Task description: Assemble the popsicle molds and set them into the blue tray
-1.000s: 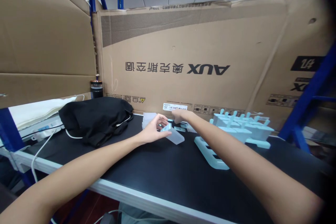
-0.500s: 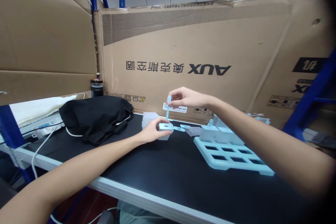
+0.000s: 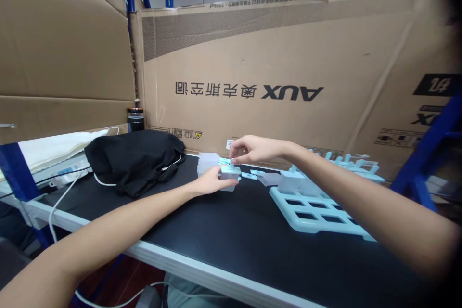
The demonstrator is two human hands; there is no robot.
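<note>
Holding a popsicle mold (image 3: 227, 186) left of the blue tray (image 3: 303, 225), my left hand (image 3: 210, 181) has it clamped between fingers and thumb, and my right hand (image 3: 249, 148) is pinching the stick (image 3: 231, 165) poking up from its lid (image 3: 226, 170).

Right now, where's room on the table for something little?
Bare black tabletop between the left forearm and blue rack; also a strip between that forearm and the black cloth. Crowded around the left hand: pale containers, blue pieces.

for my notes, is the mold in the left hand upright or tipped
Upright: the left hand holds the mold with its blue lid on top.
</note>
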